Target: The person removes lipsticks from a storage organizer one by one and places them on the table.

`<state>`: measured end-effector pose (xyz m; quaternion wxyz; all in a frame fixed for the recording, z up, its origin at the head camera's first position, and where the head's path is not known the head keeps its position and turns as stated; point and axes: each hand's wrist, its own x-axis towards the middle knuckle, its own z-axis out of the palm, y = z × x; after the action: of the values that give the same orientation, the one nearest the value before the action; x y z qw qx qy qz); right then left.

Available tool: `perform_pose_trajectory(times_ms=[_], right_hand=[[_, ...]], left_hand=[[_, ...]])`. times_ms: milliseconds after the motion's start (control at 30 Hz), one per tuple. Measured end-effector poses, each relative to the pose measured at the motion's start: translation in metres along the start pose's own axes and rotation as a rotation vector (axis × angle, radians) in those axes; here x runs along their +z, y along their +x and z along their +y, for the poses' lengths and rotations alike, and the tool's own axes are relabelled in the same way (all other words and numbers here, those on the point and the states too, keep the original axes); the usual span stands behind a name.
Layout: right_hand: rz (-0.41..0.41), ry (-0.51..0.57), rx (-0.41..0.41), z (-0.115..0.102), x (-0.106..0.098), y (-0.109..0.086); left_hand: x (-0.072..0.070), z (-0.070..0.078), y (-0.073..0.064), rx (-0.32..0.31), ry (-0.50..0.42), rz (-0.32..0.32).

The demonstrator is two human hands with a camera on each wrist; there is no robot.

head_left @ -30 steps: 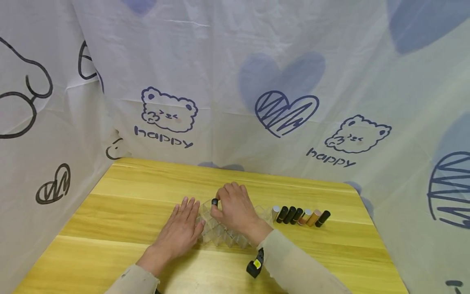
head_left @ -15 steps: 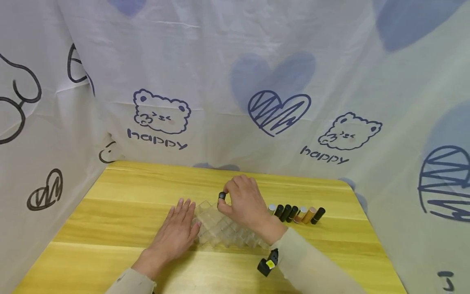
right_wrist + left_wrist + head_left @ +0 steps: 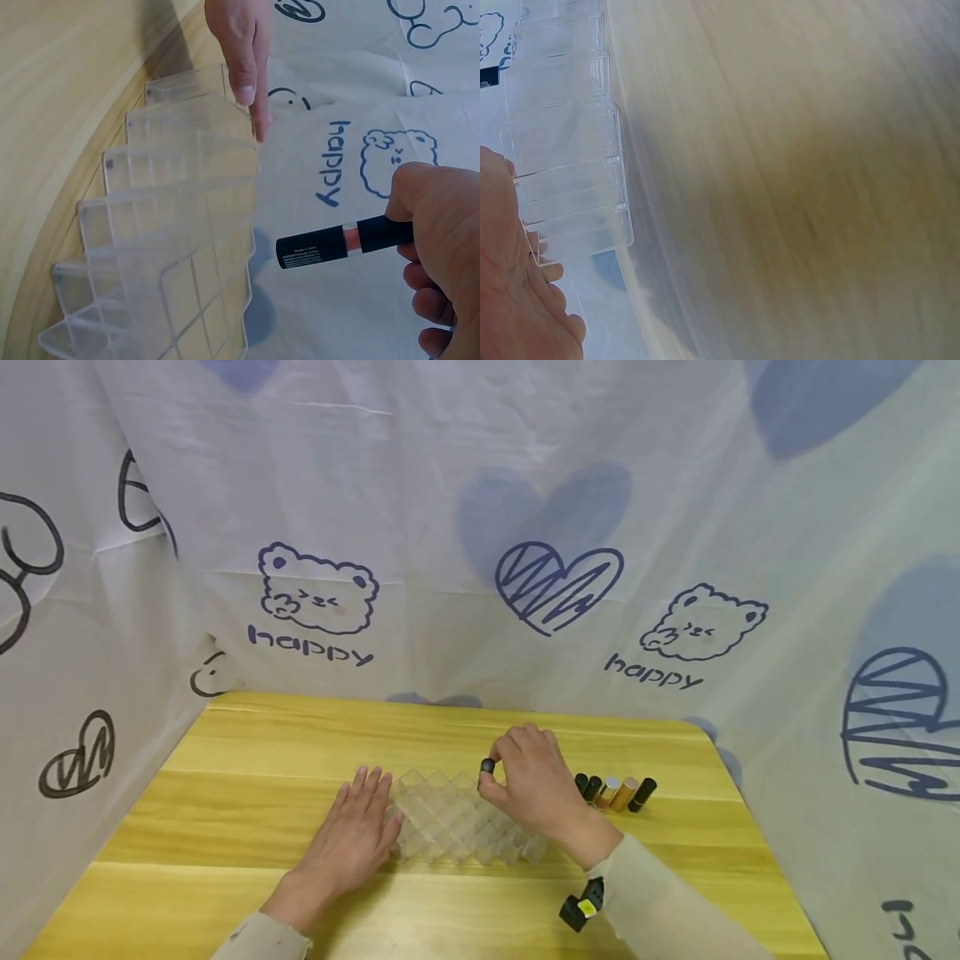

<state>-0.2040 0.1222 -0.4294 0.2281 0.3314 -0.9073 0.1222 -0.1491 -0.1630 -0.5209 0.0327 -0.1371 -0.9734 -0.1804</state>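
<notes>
A clear plastic organizer (image 3: pixel 450 822) with diamond-shaped compartments lies on the wooden table. At its left end rests my left hand (image 3: pixel 347 839), fingers straight, thumb against the side; the left wrist view shows this hand (image 3: pixel 517 277) beside the clear walls (image 3: pixel 566 142). My right hand (image 3: pixel 538 789) pinches a black lipstick tube (image 3: pixel 311 247) between thumb and fingers. A pinkish band and small white print show on the tube. In the head view the lipstick (image 3: pixel 487 766) is over the organizer's far right part, and in the right wrist view it stands clear of the walls.
Right of the organizer stands a row of several lipsticks, among them a black one (image 3: pixel 642 795), a gold one (image 3: pixel 624 794) and a silver-capped one (image 3: pixel 607 792). My right forearm covers part of the row. A printed white cloth (image 3: pixel 442 610) hangs behind the table (image 3: pixel 285 735).
My right hand has moved right across the organizer, still pinching the lipstick. The left hand stays at the organizer's left end. The head view has shifted slightly.
</notes>
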Motion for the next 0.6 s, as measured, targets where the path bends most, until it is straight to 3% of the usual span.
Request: perform_pose_trajectory(times_ms=[600], right_hand=[[-0.008, -0.012, 0.083, 0.024, -0.007, -0.026]], left_hand=[[0.001, -0.002, 0.0, 0.007, 0.012, 0.004]])
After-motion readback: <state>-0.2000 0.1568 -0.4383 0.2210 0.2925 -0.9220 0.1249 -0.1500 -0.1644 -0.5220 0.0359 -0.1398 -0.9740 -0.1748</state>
